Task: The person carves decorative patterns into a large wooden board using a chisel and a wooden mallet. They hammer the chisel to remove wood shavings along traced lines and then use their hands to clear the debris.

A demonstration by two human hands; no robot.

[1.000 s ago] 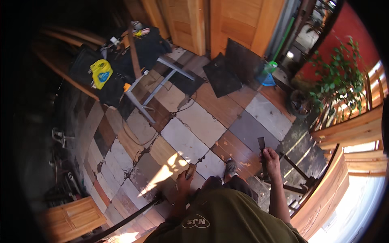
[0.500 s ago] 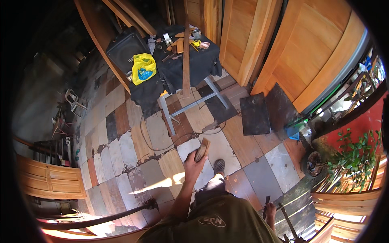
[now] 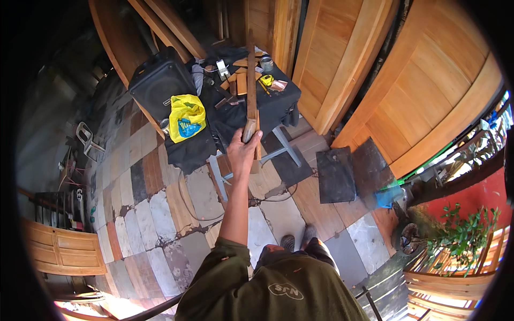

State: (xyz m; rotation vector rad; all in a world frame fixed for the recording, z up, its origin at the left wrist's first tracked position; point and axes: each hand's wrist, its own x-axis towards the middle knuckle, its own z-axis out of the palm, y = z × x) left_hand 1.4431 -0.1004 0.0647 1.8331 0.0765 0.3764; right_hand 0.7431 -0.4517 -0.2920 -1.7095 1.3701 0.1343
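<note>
In front of me my left hand (image 3: 241,155) is stretched out at the end of a straight arm, its fingers closed round a small brown wooden block (image 3: 249,128). The block overlaps the near end of a long, narrow wooden strip (image 3: 251,80); whether they touch I cannot tell. That strip runs away from me across a table draped in black cloth (image 3: 219,120). Beyond the hand lie small wood offcuts (image 3: 241,84), a yellow tape measure (image 3: 265,81), a tin can (image 3: 266,63) and a white object (image 3: 222,68). My right hand is out of view.
A yellow plastic bag (image 3: 187,115) and a black speaker-like case (image 3: 163,80) stand at the table's left. Wooden door panels (image 3: 423,69) lean at the right. Dark sheets (image 3: 336,175) and a cable (image 3: 201,218) lie on the patchwork tile floor (image 3: 160,214).
I have stepped closer to the table. My left hand, with the wooden block, has moved forward to the strip's near end. My right hand, earlier at lower right by a dark object, has left the view.
</note>
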